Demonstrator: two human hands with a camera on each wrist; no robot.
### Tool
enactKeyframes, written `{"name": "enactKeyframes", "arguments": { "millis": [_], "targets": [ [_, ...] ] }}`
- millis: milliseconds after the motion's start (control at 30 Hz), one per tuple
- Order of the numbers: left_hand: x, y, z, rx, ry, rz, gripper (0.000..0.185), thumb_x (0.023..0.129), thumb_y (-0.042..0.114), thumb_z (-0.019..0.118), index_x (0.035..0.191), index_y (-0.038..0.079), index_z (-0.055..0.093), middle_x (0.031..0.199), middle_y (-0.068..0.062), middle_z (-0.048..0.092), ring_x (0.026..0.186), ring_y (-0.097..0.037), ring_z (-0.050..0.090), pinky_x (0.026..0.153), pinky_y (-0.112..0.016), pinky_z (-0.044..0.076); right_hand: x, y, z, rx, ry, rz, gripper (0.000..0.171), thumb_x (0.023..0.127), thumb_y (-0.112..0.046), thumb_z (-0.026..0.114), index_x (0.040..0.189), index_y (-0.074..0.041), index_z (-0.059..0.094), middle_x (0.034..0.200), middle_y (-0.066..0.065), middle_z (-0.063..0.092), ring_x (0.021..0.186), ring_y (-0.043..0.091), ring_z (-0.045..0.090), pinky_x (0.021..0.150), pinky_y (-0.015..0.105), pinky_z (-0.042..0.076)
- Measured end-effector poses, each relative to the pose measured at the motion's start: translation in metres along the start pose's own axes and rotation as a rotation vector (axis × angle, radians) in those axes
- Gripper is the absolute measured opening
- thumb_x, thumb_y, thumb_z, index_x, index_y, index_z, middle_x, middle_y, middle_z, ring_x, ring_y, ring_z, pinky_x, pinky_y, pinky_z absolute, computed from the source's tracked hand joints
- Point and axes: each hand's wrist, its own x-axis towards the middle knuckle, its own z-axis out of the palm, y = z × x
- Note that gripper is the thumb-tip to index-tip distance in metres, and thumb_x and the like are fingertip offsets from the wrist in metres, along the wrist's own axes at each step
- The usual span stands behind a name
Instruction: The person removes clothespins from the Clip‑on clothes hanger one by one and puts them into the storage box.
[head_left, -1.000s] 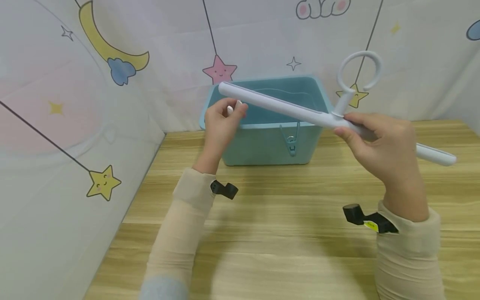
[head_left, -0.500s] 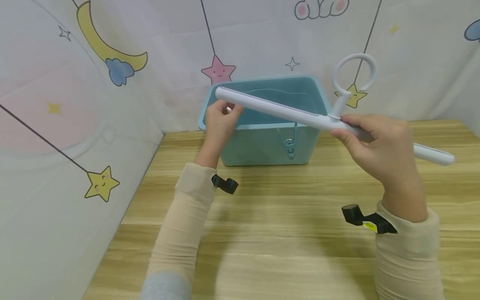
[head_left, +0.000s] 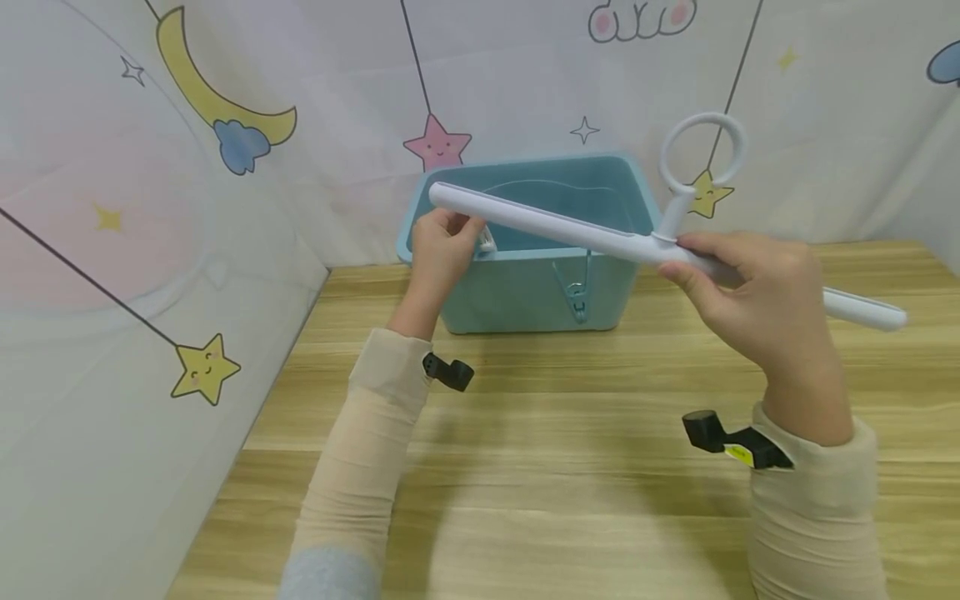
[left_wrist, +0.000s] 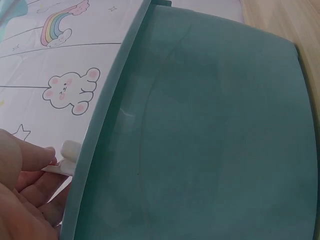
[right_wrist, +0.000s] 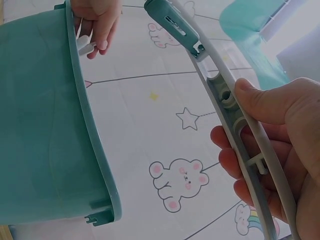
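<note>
In the head view my right hand [head_left: 765, 292] grips a long white bar-shaped hanger [head_left: 540, 218] with an open ring hook [head_left: 705, 118] on top. A teal clip [head_left: 577, 302] hangs below the bar and overlaps the bin's front. From below, the right wrist view shows the bar's hollow underside with small fittings inside and the teal clip [right_wrist: 172, 25] near its far end. My left hand [head_left: 444, 254] is at the bin's front left rim, under the hanger's left end. Its thumb and fingers pinch a small white piece [left_wrist: 70, 157], partly hidden; I cannot tell its kind.
A teal bin [head_left: 517, 304] stands on the wood-grain table [head_left: 570, 450] against the back wall cloth. Cartoon-printed cloth [head_left: 330, 83] covers the back and left sides. Black wrist cameras [head_left: 450, 372] sit on both sleeves.
The hanger has dipped slightly and shifted a little left. My left hand's fingers have turned down toward the bin, and the white piece now shows below them near the rim.
</note>
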Motion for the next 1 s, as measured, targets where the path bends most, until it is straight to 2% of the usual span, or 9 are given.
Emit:
{"name": "enactKeyframes", "arguments": {
  "millis": [200, 400, 633, 767, 1000],
  "targets": [
    [-0.002, 0.000, 0.000, 0.037, -0.003, 0.013, 0.024, 0.094, 0.019, 0.063, 0.103, -0.002, 0.070, 0.097, -0.015, 0.071, 0.076, -0.015, 0.055, 0.062, -0.022, 0.042, 0.001, -0.001, 0.000, 0.005, -0.001, 0.003, 0.066, 0.087, -0.059, 0.061, 0.088, 0.006, 0.074, 0.071, 0.017, 0.069, 0.074, -0.024, 0.043, 0.064, 0.003, 0.033],
    [-0.004, -0.001, 0.001, 0.078, 0.005, 0.066, 0.021, 0.093, 0.015, 0.064, 0.102, -0.003, 0.070, 0.095, -0.016, 0.071, 0.077, -0.018, 0.057, 0.064, -0.022, 0.043, 0.001, -0.001, -0.001, 0.008, -0.003, -0.002, 0.065, 0.087, -0.058, 0.061, 0.087, 0.006, 0.074, 0.070, 0.017, 0.069, 0.073, -0.023, 0.043, 0.065, 0.003, 0.034],
    [-0.009, -0.003, -0.001, 0.064, 0.002, 0.076, 0.020, 0.093, 0.014, 0.064, 0.105, -0.001, 0.069, 0.098, -0.015, 0.070, 0.081, -0.018, 0.059, 0.068, -0.023, 0.045, 0.001, -0.001, 0.000, 0.000, -0.005, -0.012, 0.064, 0.088, -0.058, 0.061, 0.087, 0.005, 0.074, 0.072, 0.016, 0.070, 0.072, -0.017, 0.047, 0.066, 0.002, 0.034],
    [-0.014, -0.003, -0.002, 0.030, 0.015, 0.096, 0.020, 0.093, 0.013, 0.065, 0.105, -0.002, 0.069, 0.099, -0.015, 0.070, 0.082, -0.019, 0.060, 0.069, -0.024, 0.047, 0.001, -0.001, 0.001, -0.003, -0.004, -0.020, 0.064, 0.088, -0.057, 0.060, 0.087, 0.005, 0.074, 0.072, 0.016, 0.070, 0.069, -0.011, 0.049, 0.066, 0.003, 0.034],
    [-0.025, -0.002, -0.005, -0.140, 0.046, 0.214, 0.019, 0.091, 0.008, 0.065, 0.105, -0.005, 0.068, 0.100, -0.019, 0.070, 0.085, -0.017, 0.063, 0.072, -0.023, 0.048, 0.001, -0.001, 0.002, -0.003, 0.002, -0.030, 0.064, 0.088, -0.057, 0.060, 0.086, 0.005, 0.075, 0.071, 0.015, 0.070, 0.066, -0.007, 0.051, 0.065, 0.004, 0.034]
  ]
}}
